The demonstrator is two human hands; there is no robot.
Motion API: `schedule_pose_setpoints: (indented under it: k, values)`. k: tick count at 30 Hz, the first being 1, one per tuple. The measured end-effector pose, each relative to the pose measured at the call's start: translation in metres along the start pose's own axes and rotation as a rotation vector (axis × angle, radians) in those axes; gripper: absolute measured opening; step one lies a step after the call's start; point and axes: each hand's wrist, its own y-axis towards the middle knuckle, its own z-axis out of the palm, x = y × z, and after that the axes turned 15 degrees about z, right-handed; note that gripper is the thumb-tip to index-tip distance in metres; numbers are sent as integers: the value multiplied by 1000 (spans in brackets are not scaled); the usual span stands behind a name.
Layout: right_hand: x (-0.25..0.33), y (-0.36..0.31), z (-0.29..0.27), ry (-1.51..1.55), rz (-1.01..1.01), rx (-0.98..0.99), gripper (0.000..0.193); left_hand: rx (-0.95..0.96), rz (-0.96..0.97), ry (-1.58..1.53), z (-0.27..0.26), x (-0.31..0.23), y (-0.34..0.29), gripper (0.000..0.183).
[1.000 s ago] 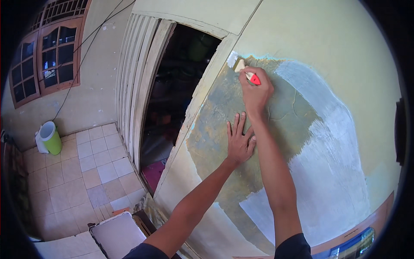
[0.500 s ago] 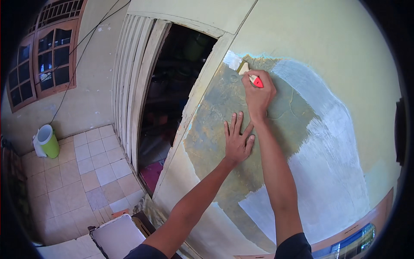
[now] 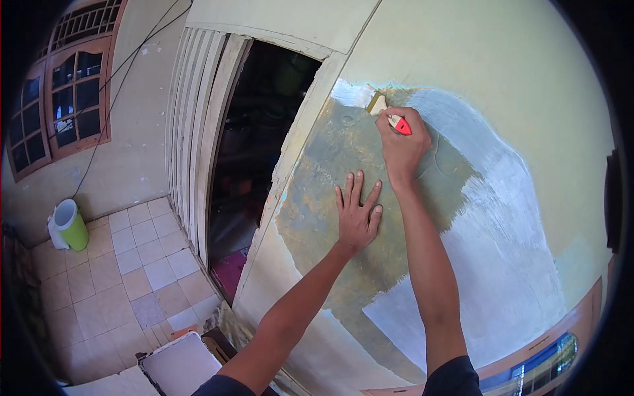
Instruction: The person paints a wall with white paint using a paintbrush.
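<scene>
Right hand point(image 3: 406, 142), on my remote feed: raised on a nearly straight arm, fingers pinched round the handle of a paintbrush point(image 3: 380, 107). Left hand point(image 3: 358, 219): lower, holding nothing, fingers spread against a grey-green patch point(image 3: 317, 155) of wall point(image 3: 489, 59). Paintbrush: tilted, bristles at the patch's upper edge, beside a white streak point(image 3: 351, 94). Since the earlier frame, I log the streak longer, the brush farther right.
</scene>
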Motion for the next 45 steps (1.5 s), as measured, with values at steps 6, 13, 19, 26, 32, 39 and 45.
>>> schedule_pose_setpoints:
  k: [6, 13, 19, 26, 32, 39, 45]
  values:
    - [-4, 0, 0, -15, -19, -20, 14, 7, 8, -14, -2, -1, 1, 51]
    - [0, 3, -1, -9, -47, -19, 14, 2, 17, 15, -1, 2, 0, 51]
    - [0, 4, -15, 8, -42, -7, 13, -1, 13, 3, 0, 1, 0, 51]
    - [3, 12, -27, 3, -26, -34, 13, -19, 5, 2, 1, 1, -1, 51]
    - [9, 15, -34, 19, -6, -55, 13, -4, 10, 16, 1, 2, -1, 51]
    - [13, 20, -49, 11, 14, -56, 13, -20, 18, 11, 0, 1, 0, 50]
    - [13, 27, -56, 35, 48, -82, 14, -18, 16, 21, 0, 1, 0, 50]
